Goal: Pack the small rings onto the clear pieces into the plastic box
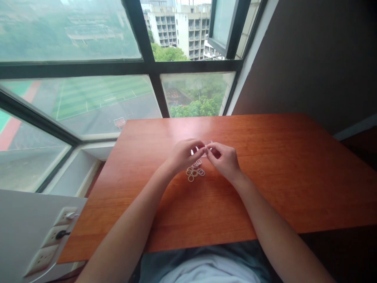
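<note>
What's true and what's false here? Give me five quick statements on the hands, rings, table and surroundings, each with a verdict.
1. Several rings lie on the table. True.
2. The left hand and right hand are held wide apart. False: their fingertips come together just beyond the rings.
3. A black plug sits in a wall socket. True.
4. The table is white. False: it is reddish-brown wood.
5. The right hand lies flat on the table. False: its fingers are bent, thumb and index tips close together.
</note>
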The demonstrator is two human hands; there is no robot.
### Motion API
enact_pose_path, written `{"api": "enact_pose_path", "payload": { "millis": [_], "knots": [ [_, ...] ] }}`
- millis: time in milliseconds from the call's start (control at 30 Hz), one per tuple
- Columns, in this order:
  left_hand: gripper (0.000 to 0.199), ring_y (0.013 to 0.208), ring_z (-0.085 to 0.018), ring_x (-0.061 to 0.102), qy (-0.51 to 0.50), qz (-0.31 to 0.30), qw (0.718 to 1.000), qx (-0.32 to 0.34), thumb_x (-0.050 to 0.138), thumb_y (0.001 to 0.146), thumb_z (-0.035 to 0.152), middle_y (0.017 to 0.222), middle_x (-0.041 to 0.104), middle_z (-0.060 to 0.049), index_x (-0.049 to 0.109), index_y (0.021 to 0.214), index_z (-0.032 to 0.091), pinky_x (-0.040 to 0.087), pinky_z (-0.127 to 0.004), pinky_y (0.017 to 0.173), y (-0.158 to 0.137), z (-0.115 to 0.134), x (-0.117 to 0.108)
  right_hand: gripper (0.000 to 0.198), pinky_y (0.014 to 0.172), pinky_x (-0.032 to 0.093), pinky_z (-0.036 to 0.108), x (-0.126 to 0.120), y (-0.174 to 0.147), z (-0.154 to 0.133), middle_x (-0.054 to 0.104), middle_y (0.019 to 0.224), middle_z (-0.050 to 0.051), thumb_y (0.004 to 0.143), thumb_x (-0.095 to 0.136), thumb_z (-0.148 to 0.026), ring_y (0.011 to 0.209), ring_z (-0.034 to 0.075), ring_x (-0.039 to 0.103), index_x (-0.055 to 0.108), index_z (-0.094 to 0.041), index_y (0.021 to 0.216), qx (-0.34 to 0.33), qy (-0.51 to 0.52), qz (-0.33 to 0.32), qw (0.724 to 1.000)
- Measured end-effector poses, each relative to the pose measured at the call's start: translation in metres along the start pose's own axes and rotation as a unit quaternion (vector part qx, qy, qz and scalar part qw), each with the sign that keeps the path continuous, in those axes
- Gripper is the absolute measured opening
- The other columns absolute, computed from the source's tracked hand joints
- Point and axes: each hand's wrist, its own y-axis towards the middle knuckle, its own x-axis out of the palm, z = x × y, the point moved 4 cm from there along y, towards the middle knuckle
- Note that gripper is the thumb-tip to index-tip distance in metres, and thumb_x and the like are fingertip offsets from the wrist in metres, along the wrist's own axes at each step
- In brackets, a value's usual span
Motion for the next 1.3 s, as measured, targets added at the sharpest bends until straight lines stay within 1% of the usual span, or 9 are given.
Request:
{"api": "enact_pose_path", "payload": {
  "millis": [133,267,400,500,667,767,1000,1133,1300],
  "knots": [
    [0.021,0.065,-0.012,0.058,0.009,0.002,1.0,0.008,0.052,0.093,0.031,0.073,0.065,-0.003,0.066,0.085,0.017,0.043,-0.023,0.058,0.0,0.009,0.004,0.011,0.057,0.04,0.023,-0.001,0.0,0.001,0.06,0.06,-0.002,0.083,0.059,-0.028,0.054,0.012,0.052,0.067,-0.02,0.081,0.008,-0.003,0.006,1.0],
    [0.022,0.065,-0.012,0.059,-0.009,0.006,1.0,0.001,0.053,0.092,0.034,0.077,0.066,-0.004,0.066,0.086,0.017,0.043,-0.022,0.058,-0.001,0.007,0.001,0.011,0.057,0.04,0.024,-0.001,0.001,0.003,0.059,0.059,-0.003,0.083,0.06,-0.028,0.054,0.012,0.053,0.067,-0.021,0.081,0.023,-0.011,0.005,1.0],
    [0.022,0.066,-0.012,0.06,-0.035,-0.008,0.999,0.001,0.06,0.089,0.039,0.081,0.067,-0.004,0.065,0.089,0.017,0.045,-0.022,0.058,-0.001,0.005,0.003,0.008,0.058,0.041,0.024,0.0,0.001,0.005,0.062,0.062,-0.002,0.08,0.064,-0.028,0.055,0.013,0.055,0.067,-0.021,0.082,0.027,-0.016,-0.006,0.999],
    [0.017,0.065,-0.012,0.06,-0.027,-0.004,1.0,0.004,0.06,0.088,0.034,0.078,0.066,-0.003,0.064,0.088,0.018,0.045,-0.022,0.058,-0.001,0.002,0.005,0.007,0.058,0.041,0.024,0.001,0.001,0.006,0.063,0.062,-0.002,0.08,0.063,-0.027,0.056,0.013,0.055,0.067,-0.021,0.082,0.026,-0.021,-0.009,0.999],
    [0.012,0.064,-0.011,0.058,-0.003,0.012,1.0,0.008,0.055,0.088,0.024,0.076,0.065,-0.002,0.065,0.085,0.018,0.045,-0.021,0.058,0.0,-0.001,0.004,0.014,0.058,0.04,0.024,0.003,0.0,0.004,0.061,0.06,-0.002,0.086,0.059,-0.032,0.054,0.012,0.053,0.067,-0.021,0.08,0.006,-0.02,-0.013,1.0],
    [0.01,0.066,-0.011,0.059,-0.005,0.005,1.0,0.013,0.055,0.086,0.02,0.077,0.065,-0.002,0.065,0.087,0.018,0.045,-0.022,0.059,0.0,-0.001,0.003,0.012,0.059,0.04,0.024,0.002,0.0,0.004,0.062,0.062,-0.002,0.085,0.06,-0.03,0.055,0.013,0.055,0.067,-0.021,0.082,0.006,-0.019,-0.014,1.0],
    [0.011,0.065,-0.012,0.059,-0.007,-0.009,1.0,0.02,0.055,0.084,0.017,0.077,0.065,-0.003,0.066,0.086,0.017,0.045,-0.022,0.058,0.0,-0.001,0.005,0.009,0.059,0.04,0.024,0.001,0.0,0.004,0.062,0.062,-0.002,0.084,0.06,-0.027,0.055,0.012,0.055,0.067,-0.021,0.082,0.011,-0.017,-0.008,1.0],
    [0.011,0.064,-0.011,0.058,0.007,0.004,1.0,0.02,0.055,0.083,0.016,0.075,0.065,-0.002,0.066,0.085,0.017,0.044,-0.021,0.058,0.0,-0.003,0.005,0.009,0.059,0.04,0.023,0.002,0.0,0.003,0.064,0.063,-0.002,0.084,0.06,-0.027,0.056,0.012,0.055,0.067,-0.021,0.083,0.008,-0.014,-0.013,1.0],
    [0.007,0.062,-0.011,0.057,0.036,0.031,0.999,0.001,0.057,0.08,0.017,0.071,0.063,-0.001,0.064,0.08,0.017,0.042,-0.021,0.056,-0.001,-0.004,0.003,0.011,0.059,0.04,0.023,0.003,0.0,0.003,0.063,0.062,-0.002,0.084,0.061,-0.03,0.055,0.012,0.055,0.067,-0.021,0.082,0.006,-0.016,-0.016,1.0]
  ]
}}
